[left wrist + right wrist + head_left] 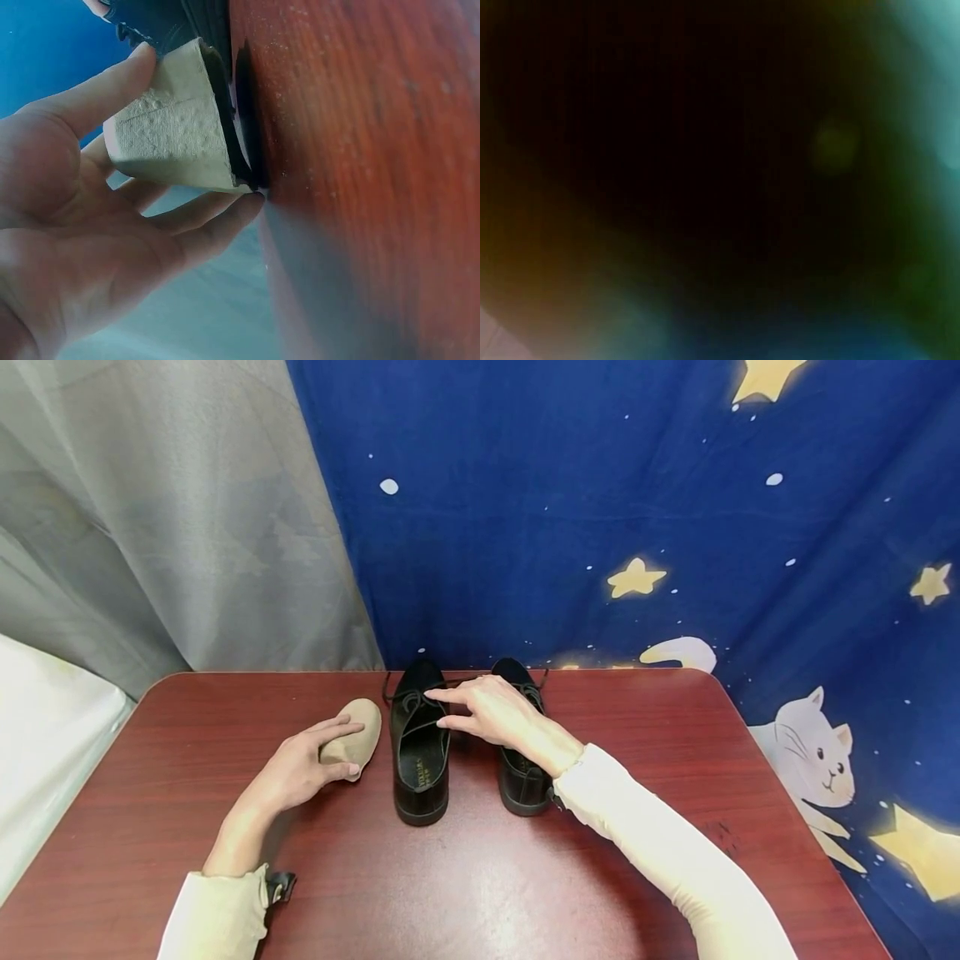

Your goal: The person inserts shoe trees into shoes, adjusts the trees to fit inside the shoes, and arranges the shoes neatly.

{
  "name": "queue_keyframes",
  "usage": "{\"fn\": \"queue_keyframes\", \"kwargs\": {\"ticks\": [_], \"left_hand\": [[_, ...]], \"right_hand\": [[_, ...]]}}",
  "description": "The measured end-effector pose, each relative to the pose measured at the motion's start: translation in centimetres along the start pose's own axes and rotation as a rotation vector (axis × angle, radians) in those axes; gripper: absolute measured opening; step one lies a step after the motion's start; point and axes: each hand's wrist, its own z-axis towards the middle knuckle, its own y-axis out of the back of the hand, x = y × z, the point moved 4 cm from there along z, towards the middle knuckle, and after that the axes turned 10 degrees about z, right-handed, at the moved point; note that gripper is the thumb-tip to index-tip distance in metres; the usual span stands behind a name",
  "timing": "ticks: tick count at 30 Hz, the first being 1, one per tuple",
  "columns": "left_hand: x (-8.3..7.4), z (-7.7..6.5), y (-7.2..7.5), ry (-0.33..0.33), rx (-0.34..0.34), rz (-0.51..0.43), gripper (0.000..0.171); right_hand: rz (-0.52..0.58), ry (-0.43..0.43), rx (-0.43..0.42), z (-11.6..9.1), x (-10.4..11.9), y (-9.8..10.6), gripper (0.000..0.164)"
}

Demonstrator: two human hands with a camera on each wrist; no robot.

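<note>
My left hand (296, 768) holds a beige moulded-paper shoe insert (358, 739) at the table's left side, thumb on the near side and fingers across its top. In the left wrist view, the hollow, squared end of the insert (172, 120) shows between thumb and fingers, right at the tabletop. My right hand (498, 710) reaches over the right black lace-up shoe (525, 785), its fingertips at the laces and opening edge of the left black shoe (422, 793). Both shoes stand upright, toes pointing away. The right wrist view is dark and blurred.
The shoes stand near the back edge of the reddish-brown wooden table (480, 885). Behind it hang a blue curtain (510, 527) with stars and a cat, and a grey curtain (217, 527). A white sheet (45, 735) lies beyond the left edge.
</note>
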Motion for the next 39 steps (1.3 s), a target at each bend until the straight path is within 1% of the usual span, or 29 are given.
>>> {"fn": "queue_keyframes", "kwargs": {"ticks": [6, 10, 17, 26, 34, 39], "left_hand": [[-0.21, -0.15, 0.29, 0.008, -0.011, 0.011, 0.061], [-0.45, -0.17, 0.37, 0.014, -0.015, 0.018, 0.06], [-0.6, -0.32, 0.41, 0.018, -0.026, 0.027, 0.06], [-0.71, -0.28, 0.27, 0.01, -0.033, 0.035, 0.059], [-0.74, -0.33, 0.36, 0.023, -0.071, 0.032, 0.058], [-0.91, -0.28, 0.47, 0.012, -0.11, 0.021, 0.055]], "right_hand": [[0.021, 0.008, -0.004, 0.07, 0.05, -0.11, 0.046], [0.032, -0.003, -0.01, -0.01, -0.06, -0.2, 0.045], [-0.004, -0.012, -0.025, -0.13, -0.09, -0.34, 0.046], [0.002, 0.003, -0.055, -0.23, 0.01, -0.22, 0.043], [-0.026, -0.016, -0.046, -0.11, -0.04, -0.37, 0.044], [-0.009, -0.015, -0.054, -0.17, 0.03, -0.27, 0.043]]}}
